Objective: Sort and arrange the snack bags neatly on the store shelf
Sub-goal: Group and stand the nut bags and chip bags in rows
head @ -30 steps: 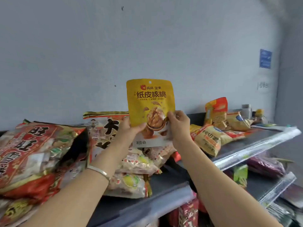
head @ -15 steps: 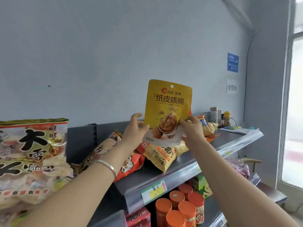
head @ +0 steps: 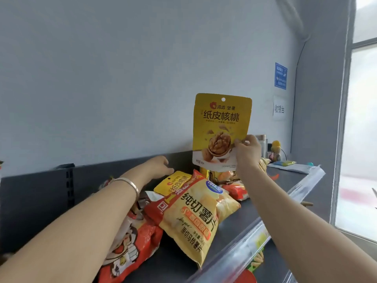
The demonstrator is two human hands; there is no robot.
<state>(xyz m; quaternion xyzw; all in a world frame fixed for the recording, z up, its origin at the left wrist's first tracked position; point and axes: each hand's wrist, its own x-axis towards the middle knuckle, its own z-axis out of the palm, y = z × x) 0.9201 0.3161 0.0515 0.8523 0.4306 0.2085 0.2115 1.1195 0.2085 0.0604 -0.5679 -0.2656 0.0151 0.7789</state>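
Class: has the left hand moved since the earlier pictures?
Yes. The left hand let go of the walnut bag and dropped toward the shelf's back panel.

A small shop is being shown. Snack bags (head: 195, 217) are being stocked in a loose heap on a dark metal shelf (head: 289, 180), its front edge being lined by a clear price rail (head: 234, 254) carrying a yellow label (head: 261, 240). More goods (head: 257, 260) are being displayed on the tier below. A white cashier sign (head: 279, 108) and a blue notice (head: 281, 75) are being displayed on the wall.
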